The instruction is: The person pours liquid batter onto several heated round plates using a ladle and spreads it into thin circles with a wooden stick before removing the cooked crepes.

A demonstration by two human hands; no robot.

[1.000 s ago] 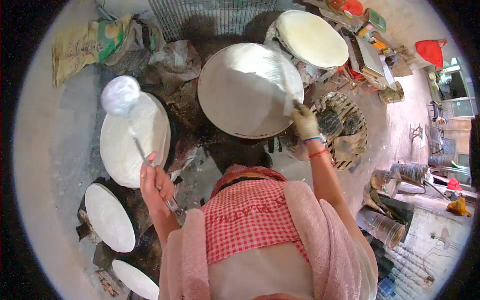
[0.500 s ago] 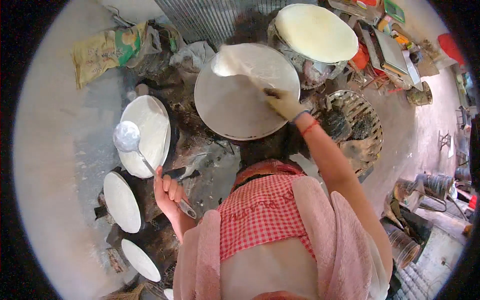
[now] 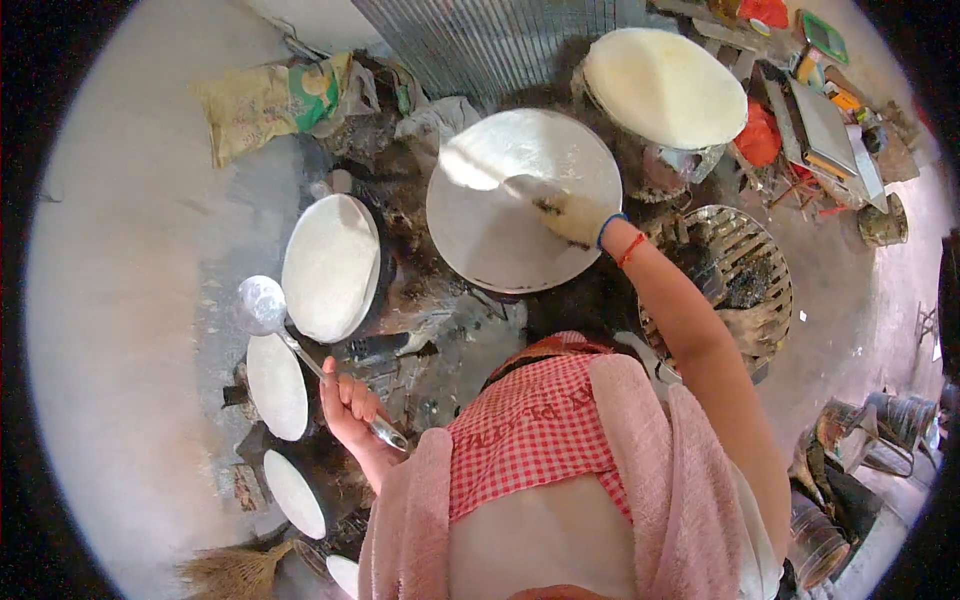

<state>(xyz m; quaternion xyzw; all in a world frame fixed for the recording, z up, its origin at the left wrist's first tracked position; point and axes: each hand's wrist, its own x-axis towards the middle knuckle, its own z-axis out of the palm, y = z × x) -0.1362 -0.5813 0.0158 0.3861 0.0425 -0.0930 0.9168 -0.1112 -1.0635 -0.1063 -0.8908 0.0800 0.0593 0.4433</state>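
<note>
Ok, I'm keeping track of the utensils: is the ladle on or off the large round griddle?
Off: the ladle is held by its handle in the left hand, its bowl well left of the griddle.

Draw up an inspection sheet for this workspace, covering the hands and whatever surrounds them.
Surface: round griddle, bright at its far left, shadowed across the middle.
Job's things: metal ladle, bowl held out at the left, away from the griddle; pale tool over the griddle, too blurred to identify.
Left hand: bare, fingers wrapped around the ladle's handle.
Right hand: gloved, holding the tool.
Clutter: yellow-green sack, far left; slatted basket with dark lumps, right.
Cables: nothing seen.
Surroundings: pale discs along the left; yellowish disc, far right; broom, near left.
</note>
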